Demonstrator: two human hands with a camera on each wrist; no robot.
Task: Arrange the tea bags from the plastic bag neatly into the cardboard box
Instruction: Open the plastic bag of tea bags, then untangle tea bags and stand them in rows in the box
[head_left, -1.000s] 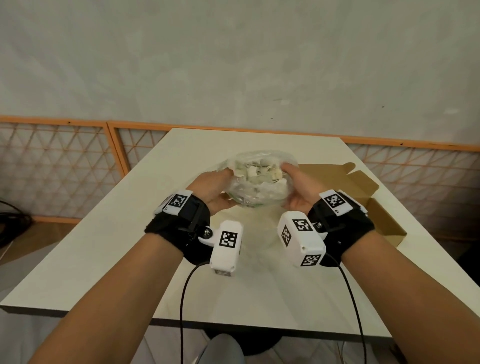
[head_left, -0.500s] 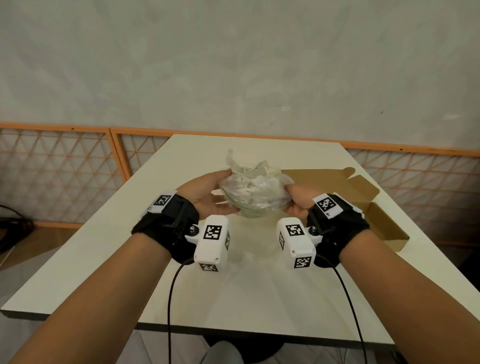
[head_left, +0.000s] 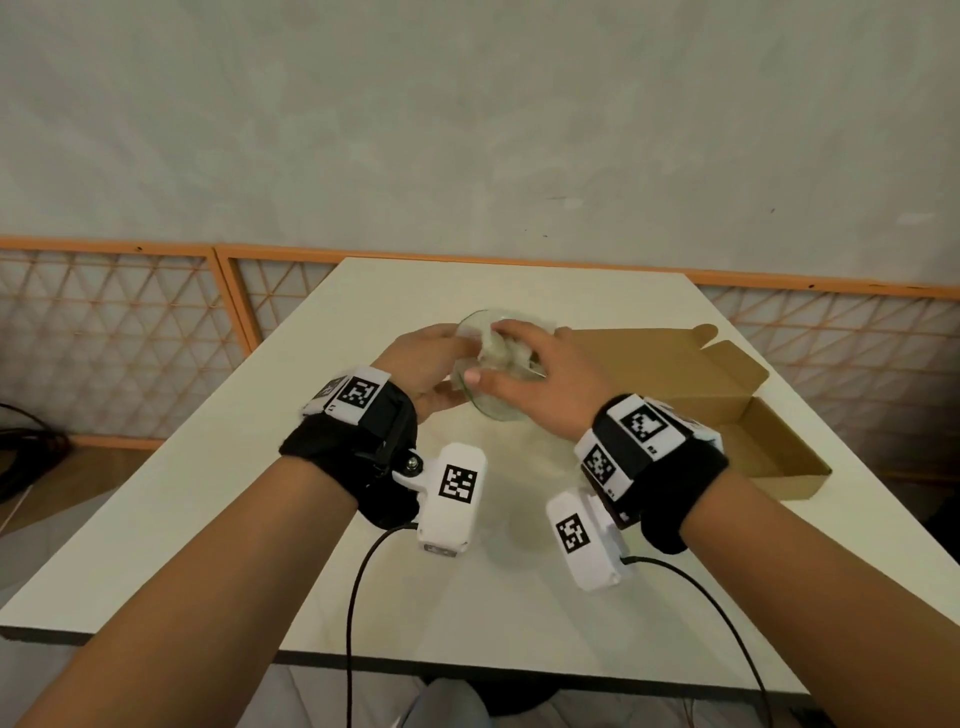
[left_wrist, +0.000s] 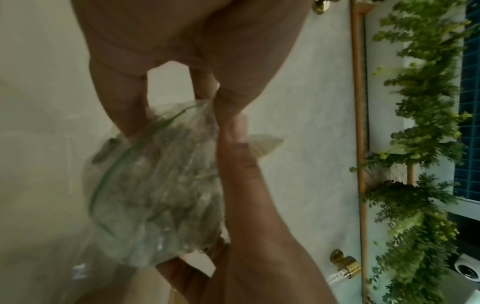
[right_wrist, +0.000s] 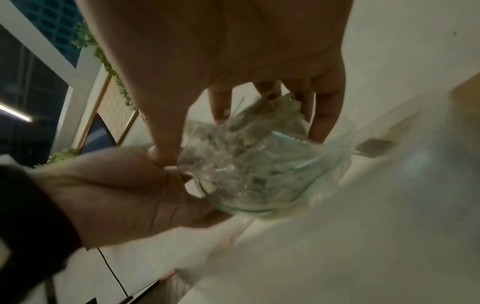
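A white table (head_left: 322, 519) stands before a pale wall, with the clear bag (head_left: 491, 405) of tea bags (head_left: 498, 345) at its middle. The left hand (head_left: 421, 364) pinches the bag's left rim, holding the mouth open. The right hand (head_left: 540, 379) reaches into it, fingers curled among the tea bags. An open box (head_left: 727, 410) lies just right of the bag.
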